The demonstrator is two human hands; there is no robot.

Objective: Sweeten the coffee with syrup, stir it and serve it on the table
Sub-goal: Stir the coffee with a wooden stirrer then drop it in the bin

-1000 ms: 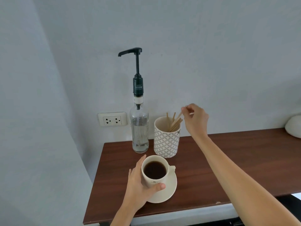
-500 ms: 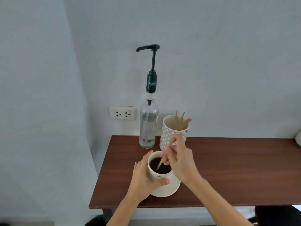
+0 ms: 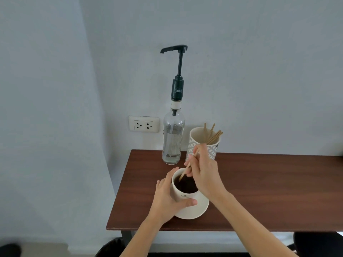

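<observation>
White cup (image 3: 182, 196) of dark coffee on a saucer (image 3: 196, 210) near the surface's (image 3: 269, 191) front-left edge. Left hand (image 3: 167, 197) wraps the cup; right hand (image 3: 206, 175) pinches a wooden stick (image 3: 187, 168), tip in the coffee. Behind: pump syrup bottle (image 3: 172, 141) and patterned holder (image 3: 204, 143) with more sticks

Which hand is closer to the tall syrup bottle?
Right. The right hand holds a stir stick just in front of the syrup bottle, slightly to its right. The left hand sits lower, wrapped around the cup.
</observation>
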